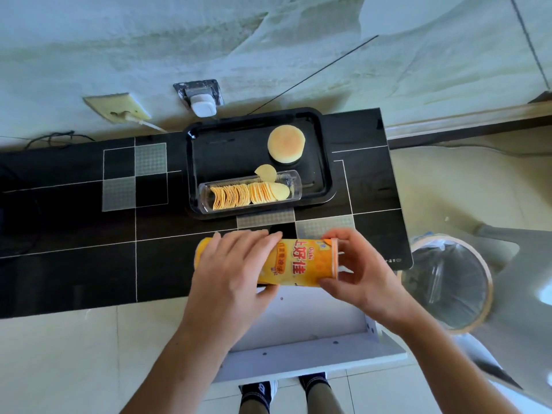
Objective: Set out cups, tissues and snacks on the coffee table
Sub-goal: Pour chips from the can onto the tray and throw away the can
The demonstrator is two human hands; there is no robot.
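Observation:
I hold a yellow chip can sideways over the front edge of the black coffee table. My left hand wraps its left half. My right hand grips the rim at its right end, where something clear shows under the fingers. Behind it a black tray holds a clear plastic chip sleeve full of stacked chips, one loose chip leaning on it, and a round bun.
An open white drawer sticks out under my hands. A bin lined with a clear bag stands to the right of the table. A white plug adapter and wall sockets sit behind the tray. My shoes show at the bottom.

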